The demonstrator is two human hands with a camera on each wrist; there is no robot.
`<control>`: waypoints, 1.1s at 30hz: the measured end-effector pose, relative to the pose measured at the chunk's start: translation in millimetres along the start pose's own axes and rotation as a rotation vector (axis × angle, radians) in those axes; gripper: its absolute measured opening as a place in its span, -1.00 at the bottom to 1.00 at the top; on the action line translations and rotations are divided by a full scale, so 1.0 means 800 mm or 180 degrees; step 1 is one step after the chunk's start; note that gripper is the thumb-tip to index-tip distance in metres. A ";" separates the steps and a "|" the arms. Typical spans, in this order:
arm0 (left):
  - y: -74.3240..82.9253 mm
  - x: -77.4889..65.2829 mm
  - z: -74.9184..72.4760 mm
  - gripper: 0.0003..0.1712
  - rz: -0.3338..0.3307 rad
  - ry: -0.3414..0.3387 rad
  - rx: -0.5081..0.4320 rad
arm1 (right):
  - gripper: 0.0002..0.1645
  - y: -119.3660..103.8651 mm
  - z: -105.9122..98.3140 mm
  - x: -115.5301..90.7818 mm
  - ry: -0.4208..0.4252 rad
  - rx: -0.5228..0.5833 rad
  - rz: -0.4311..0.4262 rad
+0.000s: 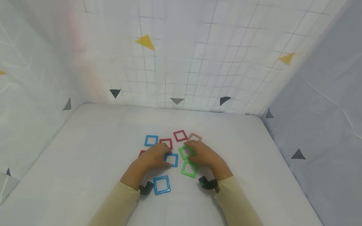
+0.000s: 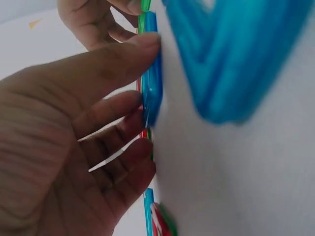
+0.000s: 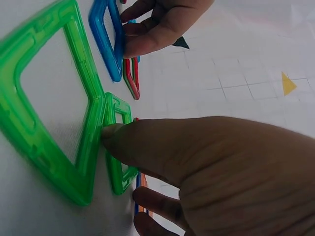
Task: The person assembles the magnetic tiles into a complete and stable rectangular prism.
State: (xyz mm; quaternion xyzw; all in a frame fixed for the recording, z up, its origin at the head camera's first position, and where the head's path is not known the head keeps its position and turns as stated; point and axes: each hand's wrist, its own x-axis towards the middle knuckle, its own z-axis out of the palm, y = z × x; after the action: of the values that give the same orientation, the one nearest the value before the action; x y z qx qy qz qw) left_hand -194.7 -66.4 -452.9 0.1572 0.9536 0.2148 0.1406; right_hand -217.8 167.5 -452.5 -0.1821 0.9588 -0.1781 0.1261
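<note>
Square frame tiles lie around both hands. My left hand [image 1: 155, 156] pinches a blue square tile [image 1: 177, 160], with the thumb on its near edge and fingers along its far edge. In the left wrist view this blue tile [image 2: 153, 93] stands between thumb and fingers. My right hand [image 1: 205, 155] grips the upper green square tile [image 1: 181, 153], thumb at its near side and fingers reaching past its far side. In the right wrist view the thumb presses where that green tile [image 3: 116, 177] meets the lower green tile [image 3: 93, 142]. Part of the upper tile is hidden.
A blue tile [image 1: 162, 192] lies nearer the body. Beyond the hands are another blue tile [image 1: 151, 136], red tiles [image 1: 165, 139] and an orange tile [image 1: 197, 135]. One red tile [image 1: 142, 152] is mostly covered by the left hand. A white sheeted wall [image 1: 181, 72] rises behind the table.
</note>
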 end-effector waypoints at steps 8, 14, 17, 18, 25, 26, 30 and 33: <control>0.000 0.003 0.003 -0.25 -0.0245 0.0111 -0.0050 | -0.34 0.001 0.000 0.002 0.0009 -0.0193 -0.0072; -0.001 0.007 0.003 -0.24 -0.0282 0.0155 -0.0038 | -0.35 0.002 0.001 0.003 0.0012 -0.0208 -0.0069; -0.001 0.006 0.003 -0.26 -0.0288 0.0202 -0.0056 | -0.36 0.002 0.001 0.004 0.0019 -0.0180 -0.0087; -0.001 0.006 0.004 -0.26 -0.0284 0.0222 -0.0059 | -0.36 0.002 0.001 0.004 0.0024 -0.0178 -0.0095; -0.001 0.007 0.004 -0.29 -0.0252 0.0320 -0.0103 | -0.36 0.003 0.003 0.006 0.0057 -0.0139 -0.0054; -0.001 0.007 0.005 -0.29 -0.0249 0.0327 -0.0106 | -0.36 0.003 0.003 0.006 0.0053 -0.0144 -0.0040; -0.001 0.008 0.005 -0.31 -0.0222 0.0355 -0.0087 | -0.37 0.000 0.003 0.005 0.0064 -0.0124 -0.0022; -0.001 0.008 0.006 -0.31 -0.0219 0.0366 -0.0081 | -0.37 -0.003 0.002 0.004 0.0075 -0.0095 -0.0012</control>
State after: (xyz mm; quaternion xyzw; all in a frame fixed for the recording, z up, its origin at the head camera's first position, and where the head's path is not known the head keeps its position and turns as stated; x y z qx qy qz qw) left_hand -199.2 -63.3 -458.8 0.1100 0.9621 0.2307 0.0949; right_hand -219.6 163.6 -453.2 -0.1835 0.9624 -0.1662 0.1117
